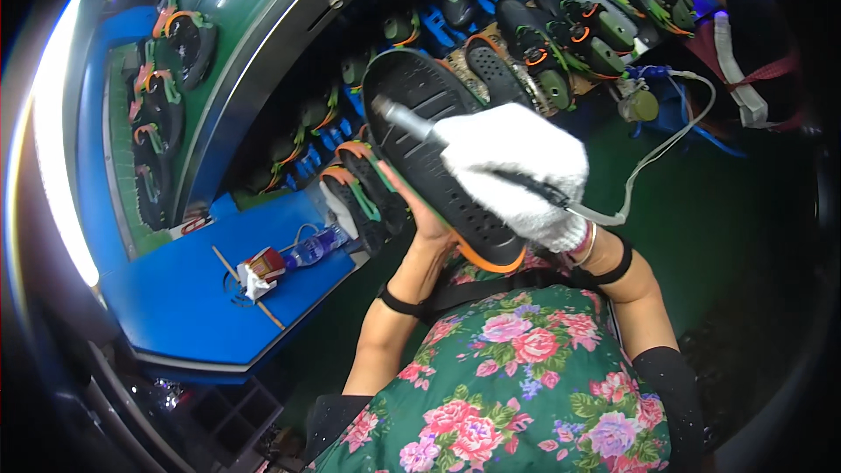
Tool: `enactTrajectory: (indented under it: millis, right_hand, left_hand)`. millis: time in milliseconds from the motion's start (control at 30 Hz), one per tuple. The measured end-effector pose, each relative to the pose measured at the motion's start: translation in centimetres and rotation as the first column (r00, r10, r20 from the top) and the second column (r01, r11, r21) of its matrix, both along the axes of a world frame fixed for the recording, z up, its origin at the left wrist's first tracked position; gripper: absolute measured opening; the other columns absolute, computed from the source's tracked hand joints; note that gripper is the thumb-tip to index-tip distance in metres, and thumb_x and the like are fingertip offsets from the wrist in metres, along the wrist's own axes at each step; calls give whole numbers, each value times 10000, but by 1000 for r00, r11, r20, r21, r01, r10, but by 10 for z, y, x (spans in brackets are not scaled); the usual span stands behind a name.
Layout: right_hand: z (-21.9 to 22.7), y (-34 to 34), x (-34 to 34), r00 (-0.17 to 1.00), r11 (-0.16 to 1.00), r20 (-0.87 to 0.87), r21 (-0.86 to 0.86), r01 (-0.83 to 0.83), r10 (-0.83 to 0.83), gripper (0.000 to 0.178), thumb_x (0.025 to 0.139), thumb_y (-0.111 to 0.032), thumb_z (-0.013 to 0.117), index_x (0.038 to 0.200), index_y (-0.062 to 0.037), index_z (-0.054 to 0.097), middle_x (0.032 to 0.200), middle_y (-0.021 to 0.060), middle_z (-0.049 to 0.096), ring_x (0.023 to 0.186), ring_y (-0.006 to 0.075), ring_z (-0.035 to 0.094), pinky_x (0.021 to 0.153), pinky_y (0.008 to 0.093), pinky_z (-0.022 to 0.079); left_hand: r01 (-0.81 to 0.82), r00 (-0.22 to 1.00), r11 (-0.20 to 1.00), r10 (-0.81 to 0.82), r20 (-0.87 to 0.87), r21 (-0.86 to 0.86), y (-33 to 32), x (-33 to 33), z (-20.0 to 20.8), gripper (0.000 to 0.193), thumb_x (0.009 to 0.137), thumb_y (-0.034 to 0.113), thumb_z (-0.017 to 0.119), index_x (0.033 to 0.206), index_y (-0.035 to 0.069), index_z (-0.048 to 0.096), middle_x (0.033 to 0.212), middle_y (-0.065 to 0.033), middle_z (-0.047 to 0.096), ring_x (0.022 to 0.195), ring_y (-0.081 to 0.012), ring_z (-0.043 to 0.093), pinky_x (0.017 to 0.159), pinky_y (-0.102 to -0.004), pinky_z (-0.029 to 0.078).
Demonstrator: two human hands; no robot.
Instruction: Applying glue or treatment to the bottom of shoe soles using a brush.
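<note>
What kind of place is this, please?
Most likely a shoe factory work station. Many identical black shoes with orange and green trim lie in rows, more ride a green conveyor belt, and the gloved right hand works a tool on a shoe sole.

Matt rubber sole (438, 158) — fluffy cloth glove (517, 171)

Gloved right hand (517, 171) on shoe (438, 153)

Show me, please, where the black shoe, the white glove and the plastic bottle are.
black shoe (438, 140), head view, on its sole.
white glove (517, 166), head view, on the back of the right hand.
plastic bottle (317, 245), head view, on its body.
</note>
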State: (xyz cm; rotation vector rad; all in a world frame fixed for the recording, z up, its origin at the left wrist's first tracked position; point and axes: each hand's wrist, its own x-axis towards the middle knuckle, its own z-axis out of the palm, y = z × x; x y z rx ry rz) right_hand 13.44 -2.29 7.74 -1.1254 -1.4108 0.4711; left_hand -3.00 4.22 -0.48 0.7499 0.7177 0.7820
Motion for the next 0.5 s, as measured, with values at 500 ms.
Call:
enactTrajectory:
  millis: [500]
  right_hand:
    - [-7,-16,-31,959,997,283,-75,0,21,400,847,-69,713,1246,-76,720,1268,124,702,1131,317,682,982,425,515]
  left_hand:
    - [206,943,955,-136,-302,213,6,-45,-78,1079,869,922,251,1512,77,440,1348,-144,616,1120,-300,660,1066,-455,489]
